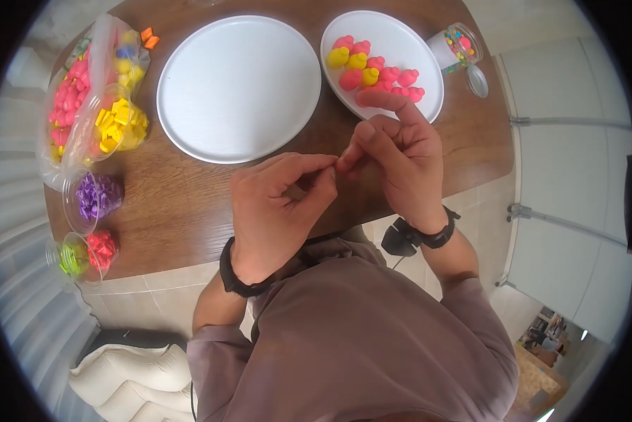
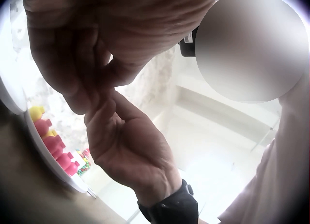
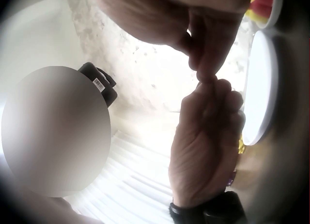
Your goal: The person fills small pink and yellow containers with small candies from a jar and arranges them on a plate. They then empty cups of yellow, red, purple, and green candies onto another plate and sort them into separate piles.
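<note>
Both hands meet fingertip to fingertip above the table's near edge. In the head view the left hand (image 1: 277, 204) pinches thumb against forefinger, touching the bent fingertips of the right hand (image 1: 411, 165). Whether a small thing lies between them cannot be seen. The left wrist view has the left hand (image 2: 106, 37) at the top, dark, and the right hand (image 2: 138, 151) below. The right wrist view shows the right hand (image 3: 193, 21) above the left hand (image 3: 203, 141). Beyond the right hand, pink pieces (image 1: 375, 63) and yellow pieces (image 1: 337, 57) lie on a white oval plate (image 1: 430, 74).
A round white plate (image 1: 238, 88) lies left of the oval one. At the far left are a plastic bag (image 1: 69, 105), yellow pieces (image 1: 122, 126) and tubs of purple (image 1: 98, 195), red (image 1: 102, 250) and green pieces (image 1: 73, 259). A jar (image 1: 446, 50) lies far right beside a lid (image 1: 477, 81).
</note>
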### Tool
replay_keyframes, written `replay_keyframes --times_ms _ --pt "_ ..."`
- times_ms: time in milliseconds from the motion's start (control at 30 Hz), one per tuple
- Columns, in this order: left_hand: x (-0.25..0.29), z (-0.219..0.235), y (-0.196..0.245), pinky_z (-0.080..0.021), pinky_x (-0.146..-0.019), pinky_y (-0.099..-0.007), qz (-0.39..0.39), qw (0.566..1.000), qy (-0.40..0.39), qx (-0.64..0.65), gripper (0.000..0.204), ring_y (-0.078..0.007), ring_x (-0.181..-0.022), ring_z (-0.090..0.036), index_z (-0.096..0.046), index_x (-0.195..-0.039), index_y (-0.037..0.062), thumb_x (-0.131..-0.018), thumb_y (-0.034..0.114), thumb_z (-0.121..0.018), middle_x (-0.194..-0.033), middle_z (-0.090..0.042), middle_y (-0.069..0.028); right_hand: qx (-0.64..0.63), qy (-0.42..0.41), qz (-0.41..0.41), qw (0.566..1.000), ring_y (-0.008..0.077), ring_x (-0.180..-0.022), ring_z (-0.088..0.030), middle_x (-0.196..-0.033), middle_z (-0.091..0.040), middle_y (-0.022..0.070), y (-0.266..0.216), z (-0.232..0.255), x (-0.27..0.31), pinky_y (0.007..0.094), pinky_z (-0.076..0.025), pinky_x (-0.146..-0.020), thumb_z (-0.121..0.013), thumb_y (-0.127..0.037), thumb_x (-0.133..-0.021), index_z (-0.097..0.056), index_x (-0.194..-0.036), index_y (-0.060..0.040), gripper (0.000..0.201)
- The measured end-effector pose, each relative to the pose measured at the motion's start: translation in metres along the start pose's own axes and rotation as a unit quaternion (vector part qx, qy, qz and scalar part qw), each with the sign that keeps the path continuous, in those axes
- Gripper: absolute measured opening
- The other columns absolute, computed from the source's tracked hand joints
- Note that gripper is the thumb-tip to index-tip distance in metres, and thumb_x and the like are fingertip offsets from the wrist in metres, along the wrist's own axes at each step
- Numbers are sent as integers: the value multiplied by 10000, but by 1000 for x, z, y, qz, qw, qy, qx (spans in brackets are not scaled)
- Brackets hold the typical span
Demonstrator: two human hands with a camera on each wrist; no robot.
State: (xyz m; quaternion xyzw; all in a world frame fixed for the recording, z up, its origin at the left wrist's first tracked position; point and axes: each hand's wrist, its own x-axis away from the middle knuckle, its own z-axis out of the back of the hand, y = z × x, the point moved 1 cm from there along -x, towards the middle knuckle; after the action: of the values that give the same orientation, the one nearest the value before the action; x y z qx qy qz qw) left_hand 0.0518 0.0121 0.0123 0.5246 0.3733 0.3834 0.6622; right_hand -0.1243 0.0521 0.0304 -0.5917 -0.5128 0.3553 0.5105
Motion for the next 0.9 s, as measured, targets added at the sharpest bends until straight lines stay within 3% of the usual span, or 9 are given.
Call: replay_keyframes --times_ms 133,200,333,400,467,600,900 --pt "1 1 -6 -477 -552 -238 11 1000 -1 11 117 -101 -607 -650 -763 -956 7 -843 9 -731 -726 -715 -80 55 -21 4 998 139 -740 -709 -808 -697 70 -4 -3 -5 243 -559 -617 -632 -70 -1003 -538 -1282 42 315" --pt "1 2 -12 -489 -581 -229 95 992 -19 79 118 -81 -645 -659 -762 -979 -12 -880 41 -728 -747 -734 -70 89 -32 10 995 129 -734 -703 -805 -695 64 -5 -4 -7 241 -556 -615 -630 -64 -1001 -544 -1274 42 306" --pt "-1 1 -18 -508 -617 -225 131 978 -33 159 132 -80 -687 -672 -756 -970 -42 -929 72 -704 -772 -746 -70 160 -60 28 985 106 -714 -685 -796 -688 50 -3 -6 -10 237 -550 -612 -627 -54 -997 -559 -1251 38 278" --pt "-4 4 -22 -523 -642 -233 201 954 -81 209 164 -112 -690 -687 -751 -966 -46 -965 104 -686 -782 -747 -81 167 -71 11 983 106 -716 -684 -792 -685 47 -2 -4 -11 237 -552 -613 -626 -54 -998 -559 -1250 37 277" --pt "-7 6 -30 -525 -650 -241 218 940 -93 247 181 -122 -696 -691 -749 -973 -42 -977 126 -681 -792 -747 -86 175 -81 -3 981 106 -717 -683 -788 -682 44 -2 -3 -11 237 -554 -615 -625 -53 -999 -558 -1250 35 275" --pt "-7 4 -34 -531 -683 -264 238 910 -111 321 225 -149 -723 -702 -747 -1007 -28 -998 186 -675 -822 -748 -99 67 -40 -25 997 122 -726 -689 -786 -679 50 0 2 -12 250 -568 -626 -614 -77 -1009 -548 -1260 48 288" --pt "-5 -9 -20 -542 -684 -271 225 914 -130 312 235 -192 -761 -709 -711 -1086 -56 -1017 156 -636 -911 -743 -134 -79 -11 -99 992 163 -754 -709 -846 -693 94 3 23 3 279 -588 -653 -596 -128 -1025 -547 -1278 35 305"
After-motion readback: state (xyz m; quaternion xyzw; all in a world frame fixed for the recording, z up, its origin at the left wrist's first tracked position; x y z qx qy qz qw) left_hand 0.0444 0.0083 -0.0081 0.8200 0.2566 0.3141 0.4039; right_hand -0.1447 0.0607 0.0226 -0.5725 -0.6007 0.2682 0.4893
